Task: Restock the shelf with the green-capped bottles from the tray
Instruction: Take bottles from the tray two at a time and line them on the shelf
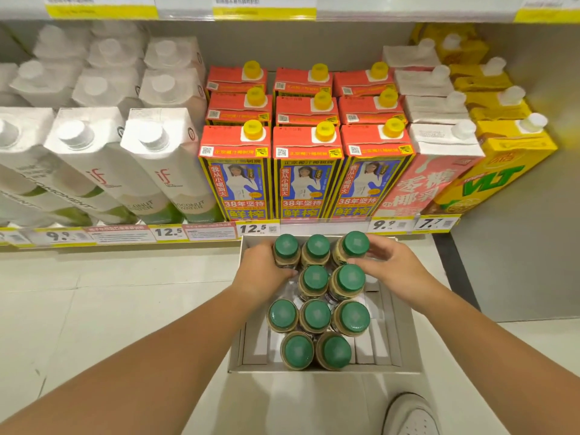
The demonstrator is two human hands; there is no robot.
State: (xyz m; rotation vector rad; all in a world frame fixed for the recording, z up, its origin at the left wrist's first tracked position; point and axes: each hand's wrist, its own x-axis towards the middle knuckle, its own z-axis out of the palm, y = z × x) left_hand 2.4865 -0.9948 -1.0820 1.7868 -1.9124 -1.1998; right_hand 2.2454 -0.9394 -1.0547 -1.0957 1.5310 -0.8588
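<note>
A white cardboard tray (pixel 408 324) sits on the floor in front of the shelf, holding several bottles with green caps. My left hand (pixel 262 271) grips the far-left bottle (pixel 286 246) in the back row, fingers curled round its body. My right hand (pixel 392 268) curls round the far-right bottle (pixel 354 244) of the same row, thumb on its near side. Between them stands a third back-row bottle (pixel 317 248). More green-capped bottles (pixel 315 315) fill the tray's middle and front.
The low shelf (pixel 125 237) carries white coconut-water cartons (pixel 150 158), red-topped coconut-juice cartons (pixel 304 171), a pink carton row (pixel 439 171) and yellow cartons (pixel 502 161). Price tags line its edge. A white shoe (pixel 411 416) stands on the pale tile floor near the tray.
</note>
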